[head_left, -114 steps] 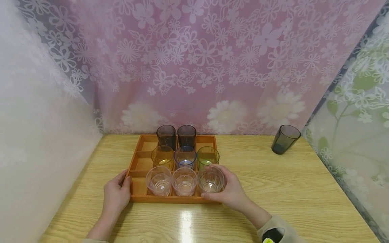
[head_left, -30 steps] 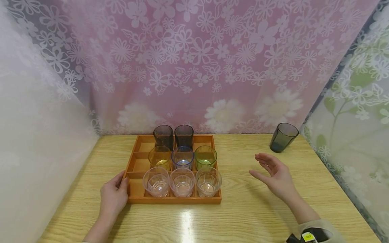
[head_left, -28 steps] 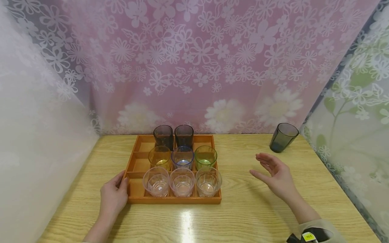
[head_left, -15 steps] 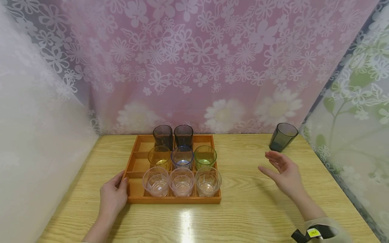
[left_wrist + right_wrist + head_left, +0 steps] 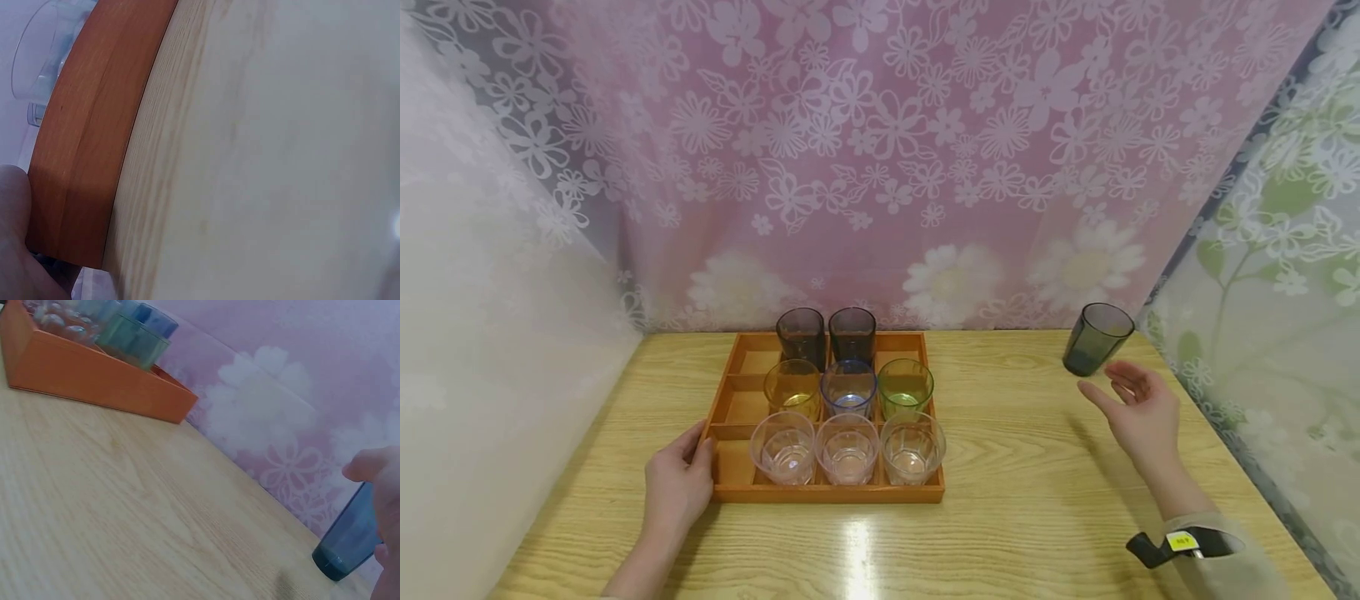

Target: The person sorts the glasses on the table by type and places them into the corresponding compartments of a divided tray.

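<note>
My left hand point(image 5: 676, 483) grips the left wall of a wooden divided tray point(image 5: 827, 494), its thumb point(image 5: 14, 206) against the wood in the left wrist view. Two dark grey glasses point(image 5: 852, 337) stand in the tray's back row. A yellow glass point(image 5: 792, 392), a blue glass point(image 5: 848, 392) and a green glass point(image 5: 906, 392) fill part of the middle row. In front are three clear glasses point(image 5: 912, 450). My right hand point(image 5: 1146, 421), fingers loosely bent and holding nothing, is just in front of a lone dark grey glass point(image 5: 1097, 337), which partly hides behind the hand point(image 5: 381, 494) in the right wrist view.
The tray's left column has bare compartments point(image 5: 733, 458), and so does its back right corner point(image 5: 901, 350). A wood-grain table point(image 5: 1000, 500) lies under everything. Flowered curtains point(image 5: 880, 167) hang along the back and both sides.
My right hand has left the front right clear glass and moved rightward, close to the lone dark glass. My left hand stays on the tray; the glasses keep their places.
</note>
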{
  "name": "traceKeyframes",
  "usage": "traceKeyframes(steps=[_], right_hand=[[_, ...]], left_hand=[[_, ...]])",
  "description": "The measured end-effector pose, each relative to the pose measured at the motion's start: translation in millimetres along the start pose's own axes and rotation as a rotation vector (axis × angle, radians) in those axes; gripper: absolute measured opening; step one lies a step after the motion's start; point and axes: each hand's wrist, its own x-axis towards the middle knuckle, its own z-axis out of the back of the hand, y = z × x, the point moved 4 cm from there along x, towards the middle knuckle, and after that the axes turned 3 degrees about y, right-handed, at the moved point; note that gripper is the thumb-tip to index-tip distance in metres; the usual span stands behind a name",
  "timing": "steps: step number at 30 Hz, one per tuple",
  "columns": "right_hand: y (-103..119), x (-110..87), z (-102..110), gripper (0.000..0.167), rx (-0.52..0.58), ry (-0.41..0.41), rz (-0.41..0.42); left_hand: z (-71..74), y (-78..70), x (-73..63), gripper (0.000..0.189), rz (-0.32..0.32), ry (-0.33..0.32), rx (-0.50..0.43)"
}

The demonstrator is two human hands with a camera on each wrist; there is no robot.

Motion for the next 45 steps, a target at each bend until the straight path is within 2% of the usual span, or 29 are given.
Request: traceKeyframes(steps=[4,7,14,22,28,34,45], right_hand=[[-6.8,12.6,0.3,0.066,0.004,-0.078,-0.088],[-11.9,21.5,-0.9,0.073,-0.018,-0.098,-0.131],[-22.9,42.8,-8.2,0.091,-0.073,-0.043,-0.162],[-22.3,65.1,-15.1,0.104,-0.083,0.033,-0.156],[-25.5,76.7,-16.7,0.104,-0.072,0.070,-0.179],[-27.3,83.9,-18.1,0.099,-0.063,0.060,-0.185],[-30.3,93.2,-19.8,0.100,-0.130,0.055,-0.156]], left_hand=[[1.7,0.2,0.0,0.037,0.009,-0.005,0.002],[2.5,-0.6,-0.6,0.038,0.010,-0.004,-0.004],[3.4,0.1,0.5,0.037,0.014,-0.009,0.003],[2.9,1.8,3.4,0.037,0.006,-0.016,0.012],[3.1,-0.5,4.0,0.036,-0.010,-0.014,0.003],[1.6,-0.3,4.7,0.036,-0.006,-0.008,0.003],[1.3,3.4,4.9,0.037,0.002,-0.010,0.002]])
